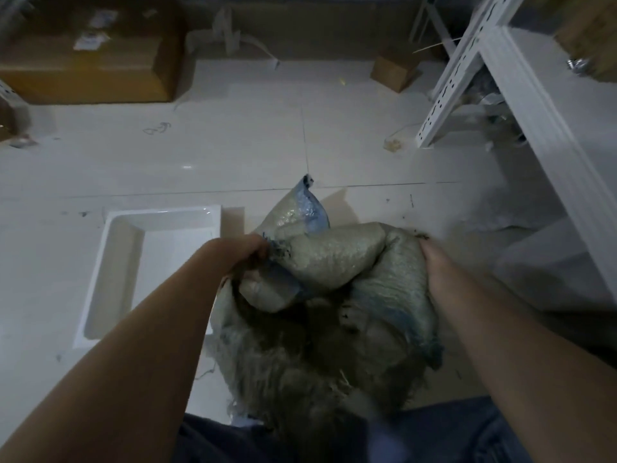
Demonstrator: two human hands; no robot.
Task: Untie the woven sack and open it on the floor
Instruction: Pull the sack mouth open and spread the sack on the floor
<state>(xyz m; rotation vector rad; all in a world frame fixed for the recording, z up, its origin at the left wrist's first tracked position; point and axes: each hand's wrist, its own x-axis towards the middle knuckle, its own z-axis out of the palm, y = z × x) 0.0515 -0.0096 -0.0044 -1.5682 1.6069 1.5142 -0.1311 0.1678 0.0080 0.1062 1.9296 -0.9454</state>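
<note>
Both hands are closed on the woven sack: the left hand grips the twisted neck, the right hand clutches the bunched rim opposite. The sack stands on the floor beside a white tray. To loosen it well, hold one side steady and work the twist apart gradually, keeping the mouth upward.

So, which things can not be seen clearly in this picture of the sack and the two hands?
- Head view: the left hand fingers are buried in folds of the woven sack.
- Right hand: fingertips hidden behind the sack's edge.
- Any tie or knot: lost in dim, crumpled fabric.
- Sack contents: too dark.
- Labels on the cardboard box: blurred, too small.
</note>
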